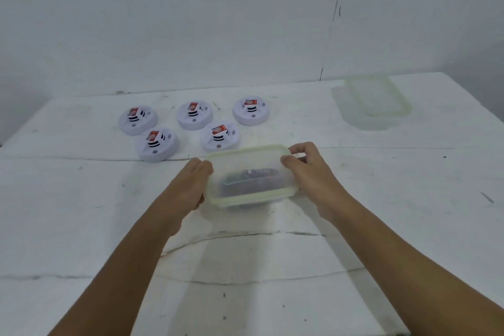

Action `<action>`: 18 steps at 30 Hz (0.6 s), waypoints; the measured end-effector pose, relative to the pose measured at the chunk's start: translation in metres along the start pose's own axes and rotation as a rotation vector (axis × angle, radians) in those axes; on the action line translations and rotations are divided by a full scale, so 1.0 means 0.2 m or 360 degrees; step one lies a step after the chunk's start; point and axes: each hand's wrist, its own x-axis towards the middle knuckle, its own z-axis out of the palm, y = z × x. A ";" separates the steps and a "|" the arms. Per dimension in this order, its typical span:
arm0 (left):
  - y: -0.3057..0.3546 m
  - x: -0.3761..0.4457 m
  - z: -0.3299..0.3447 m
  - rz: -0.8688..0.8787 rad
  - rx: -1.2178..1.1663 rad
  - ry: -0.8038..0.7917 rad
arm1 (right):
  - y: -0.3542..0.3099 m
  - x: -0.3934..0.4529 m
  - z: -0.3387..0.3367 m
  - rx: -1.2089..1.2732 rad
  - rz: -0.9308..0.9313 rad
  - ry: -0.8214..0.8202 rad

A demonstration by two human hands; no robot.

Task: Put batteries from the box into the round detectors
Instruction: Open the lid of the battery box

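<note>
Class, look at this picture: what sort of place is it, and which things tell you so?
Probably a bare workroom or test bench: a scuffed white table, a plain white wall, and five round detectors laid out for work.

Even soft light, faint shadows, slight blur, wide-angle edge bend.

Five round white plastic detectors with red labels are counted: (138,120), (195,115), (251,111), (158,144) and (220,136). One translucent rectangular plastic box with a pale green rim (218,200) is seen, and one matching translucent lid (377,97). Batteries inside cannot be counted.
</note>
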 end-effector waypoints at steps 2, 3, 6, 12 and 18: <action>-0.03 -0.01 -0.02 0.0026 0.0026 0.0064 | 0.03 -0.02 0.05 0.0082 0.0026 0.0007; -0.05 -0.02 -0.03 0.0037 0.0046 0.0069 | 0.04 -0.03 0.08 0.0136 0.0049 0.0014; -0.11 -0.02 -0.05 0.0055 0.0055 0.0021 | 0.07 -0.05 0.14 0.0301 0.0126 -0.0038; -0.13 -0.03 -0.09 0.0048 -0.0052 -0.0067 | 0.09 -0.06 0.10 0.0492 0.0194 -0.0273; -0.13 -0.01 -0.07 0.0088 -0.0014 0.0025 | 0.10 -0.03 0.10 0.0456 0.0203 -0.0265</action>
